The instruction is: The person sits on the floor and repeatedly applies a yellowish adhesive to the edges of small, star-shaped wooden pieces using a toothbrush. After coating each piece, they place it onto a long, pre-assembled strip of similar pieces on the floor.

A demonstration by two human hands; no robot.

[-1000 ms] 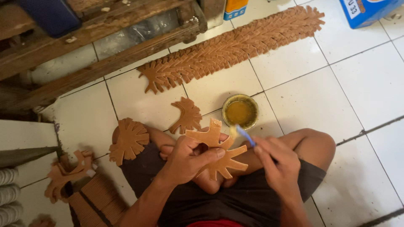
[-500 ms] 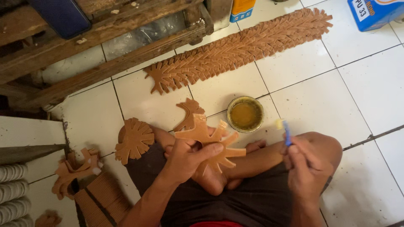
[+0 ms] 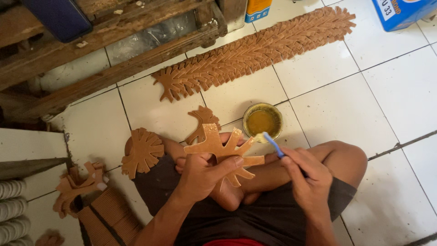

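Note:
I sit cross-legged on a white tiled floor. My left hand [image 3: 202,172] grips a brown cut-out piece [image 3: 221,149] with several prongs, held flat above my lap. My right hand [image 3: 306,177] holds a blue toothbrush [image 3: 272,144], its head pointing toward a small round tin of yellow glue [image 3: 262,121] on the floor just beyond my knee. The brush tip is at the tin's near rim, beside the cut-out's right prongs.
A long overlapping row of the same brown cut-outs [image 3: 255,52] lies on the tiles ahead. More pieces rest near my left knee [image 3: 142,151] and at the left [image 3: 75,186]. A wooden pallet [image 3: 104,41] is at top left, a blue box [image 3: 403,11] at top right.
My right hand swung the toothbrush out to the right, then brought it back toward the glue tin. My left hand kept hold of the cut-out, shifting it slightly.

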